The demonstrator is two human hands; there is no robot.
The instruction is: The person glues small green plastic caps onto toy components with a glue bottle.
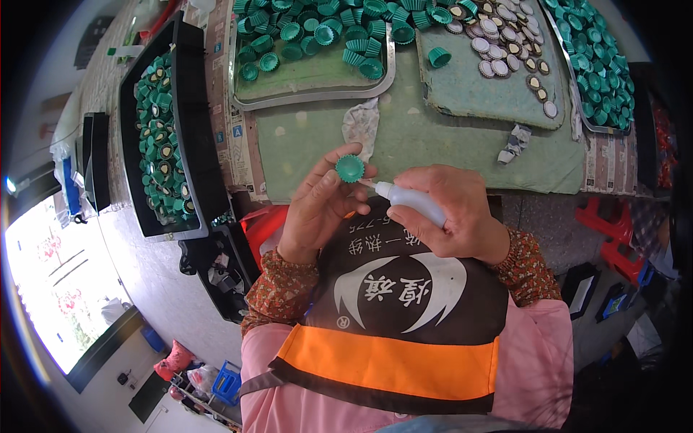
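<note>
My left hand (pixel 309 213) pinches a small green fluted cup (pixel 350 167), its round scalloped opening facing up toward me. Wrapped in my right hand (pixel 462 213) is a white squeeze bottle (pixel 417 203) with a narrow nozzle. The nozzle points left and its tip ends close to the cup and the left fingers; whether it touches them I cannot tell. Both hands are held above the near edge of the green cloth (pixel 303 159) that covers the table. Whether anything lies inside the cup is too small to make out.
At the back a metal-rimmed tray (pixel 317 99) holds many green cups. Beside it, a padded board (pixel 462 97) carries round pale discs (pixel 498 52) and one loose cup (pixel 439 57). A black bin (pixel 198 144) of filled cups stands left. Crumpled tissues (pixel 361 123) lie on the cloth.
</note>
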